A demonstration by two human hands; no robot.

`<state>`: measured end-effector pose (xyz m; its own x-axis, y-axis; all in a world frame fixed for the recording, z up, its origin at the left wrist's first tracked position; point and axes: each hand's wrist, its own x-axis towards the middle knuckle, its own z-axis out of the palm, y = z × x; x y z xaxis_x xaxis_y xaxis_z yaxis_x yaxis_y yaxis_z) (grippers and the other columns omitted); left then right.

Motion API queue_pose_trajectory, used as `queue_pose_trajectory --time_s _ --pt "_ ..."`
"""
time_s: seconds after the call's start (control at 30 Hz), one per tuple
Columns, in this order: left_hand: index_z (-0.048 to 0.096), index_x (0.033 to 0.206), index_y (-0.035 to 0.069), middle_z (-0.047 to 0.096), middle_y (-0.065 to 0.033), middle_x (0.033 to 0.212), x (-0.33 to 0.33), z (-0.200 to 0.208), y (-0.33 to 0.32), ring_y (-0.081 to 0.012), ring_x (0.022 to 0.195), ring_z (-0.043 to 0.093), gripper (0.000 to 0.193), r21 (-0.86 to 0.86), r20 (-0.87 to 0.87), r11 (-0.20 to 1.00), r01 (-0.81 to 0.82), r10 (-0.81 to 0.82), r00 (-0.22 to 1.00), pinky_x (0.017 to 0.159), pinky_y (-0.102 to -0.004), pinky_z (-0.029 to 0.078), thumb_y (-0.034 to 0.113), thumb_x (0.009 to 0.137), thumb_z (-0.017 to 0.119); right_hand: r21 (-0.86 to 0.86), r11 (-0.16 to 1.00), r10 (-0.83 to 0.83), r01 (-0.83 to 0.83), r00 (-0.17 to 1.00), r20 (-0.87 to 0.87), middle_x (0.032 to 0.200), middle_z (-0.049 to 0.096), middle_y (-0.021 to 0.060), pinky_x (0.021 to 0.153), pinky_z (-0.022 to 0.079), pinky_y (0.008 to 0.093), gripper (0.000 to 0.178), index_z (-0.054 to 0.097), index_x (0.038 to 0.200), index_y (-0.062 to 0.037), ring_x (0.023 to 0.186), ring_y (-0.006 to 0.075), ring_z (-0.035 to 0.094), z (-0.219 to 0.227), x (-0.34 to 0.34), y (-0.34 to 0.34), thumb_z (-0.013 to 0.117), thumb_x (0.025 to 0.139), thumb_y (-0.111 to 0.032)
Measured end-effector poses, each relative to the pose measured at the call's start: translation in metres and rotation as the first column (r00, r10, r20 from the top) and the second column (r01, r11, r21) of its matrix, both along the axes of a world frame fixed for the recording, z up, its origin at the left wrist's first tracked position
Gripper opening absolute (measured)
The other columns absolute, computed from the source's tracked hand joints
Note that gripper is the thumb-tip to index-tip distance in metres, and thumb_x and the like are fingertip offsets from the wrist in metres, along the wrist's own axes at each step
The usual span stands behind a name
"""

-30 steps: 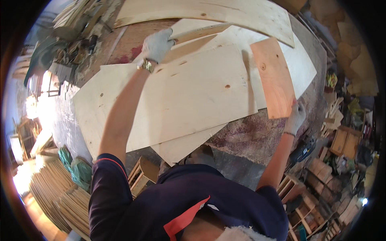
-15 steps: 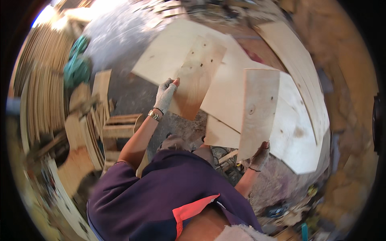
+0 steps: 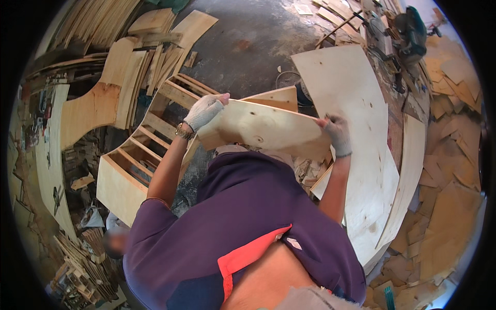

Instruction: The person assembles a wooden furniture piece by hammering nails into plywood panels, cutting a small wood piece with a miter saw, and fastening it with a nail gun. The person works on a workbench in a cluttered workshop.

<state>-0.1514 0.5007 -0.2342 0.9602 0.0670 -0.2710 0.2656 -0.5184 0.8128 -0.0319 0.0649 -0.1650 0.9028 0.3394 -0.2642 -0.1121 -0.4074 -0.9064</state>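
Observation:
A pale plywood board (image 3: 268, 129) with a few knots is held up on its long edge in front of my body. My left hand (image 3: 205, 111), in a whitish knitted glove, is closed on its upper left corner, thumb along the top edge. At the other end my gloved right hand (image 3: 338, 135) grips the upper right corner. Whether a second board lies behind it, I cannot tell. Beyond the top edge shows another piece of wood (image 3: 279, 97). Left of the board, near my left forearm, stands a curved slatted wooden frame (image 3: 121, 181).
Large plywood sheets (image 3: 361, 170) lie at the right. A power saw (image 3: 411, 39) sits at the far right, above brown scrap sheets (image 3: 449, 170). Cut curved panels (image 3: 95, 108) and stacked strips (image 3: 93, 23) fill the left. Part of a person (image 3: 116, 240) shows at lower left.
My view has swung to the right. My hands, earlier apart with a separate board in each, now hold opposite ends of one visible board, turned from upright to crosswise.

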Motion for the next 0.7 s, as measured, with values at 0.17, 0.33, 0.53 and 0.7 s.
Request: queue_pose_trajectory --time_s 0.17,0.33,0.53,0.7 --pt "0.07 0.101 -0.007 0.061 -0.0005 0.08 0.008 -0.034 0.034 -0.0143 0.079 0.055 0.068 -0.35 -0.117 0.92 -0.174 0.142 0.983 0.079 -0.0323 0.047 0.056 0.108 0.045 -0.12 0.962 0.23 -0.245 0.964 -0.132 0.071 0.053 -0.006 0.057 0.039 0.0253 0.032 0.063 0.072 -0.0013 0.068 0.0042 0.048 0.004 0.075 0.074 0.082 0.082 -0.024" --pt "0.072 0.094 0.002 0.055 0.0022 0.073 0.032 -0.061 0.066 -0.0098 0.071 0.05 0.068 -0.603 -0.197 0.751 -0.269 0.186 0.962 0.071 -0.0283 0.042 0.06 0.109 0.04 -0.18 0.927 0.3 -0.328 0.939 -0.167 0.07 0.053 -0.006 0.057 0.041 0.0258 0.036 0.062 0.073 -0.0025 0.067 0.0039 0.049 -0.017 0.126 0.117 0.089 0.08 -0.027" --pt "0.07 0.09 0.003 0.064 0.0006 0.079 0.121 -0.07 0.105 -0.009 0.074 0.058 0.068 -0.616 -0.119 0.754 -0.23 0.199 0.973 0.072 -0.0264 0.048 0.063 0.108 0.041 -0.096 0.939 0.309 -0.329 0.935 -0.175 0.081 0.063 -0.0015 0.068 0.047 0.0281 0.032 0.067 0.086 -0.0027 0.077 0.0059 0.056 -0.041 0.238 0.186 0.087 0.082 -0.027" --pt "0.071 0.096 0.001 0.068 0.0 0.083 0.197 -0.055 0.126 -0.0081 0.077 0.062 0.075 -0.664 -0.172 0.675 -0.321 0.28 0.944 0.074 -0.0255 0.05 0.069 0.106 0.041 -0.157 0.886 0.412 -0.436 0.896 -0.167 0.08 0.064 0.0006 0.074 0.049 0.0266 0.03 0.068 0.089 -0.0022 0.079 0.0073 0.057 -0.025 0.338 0.235 0.083 0.087 -0.028"
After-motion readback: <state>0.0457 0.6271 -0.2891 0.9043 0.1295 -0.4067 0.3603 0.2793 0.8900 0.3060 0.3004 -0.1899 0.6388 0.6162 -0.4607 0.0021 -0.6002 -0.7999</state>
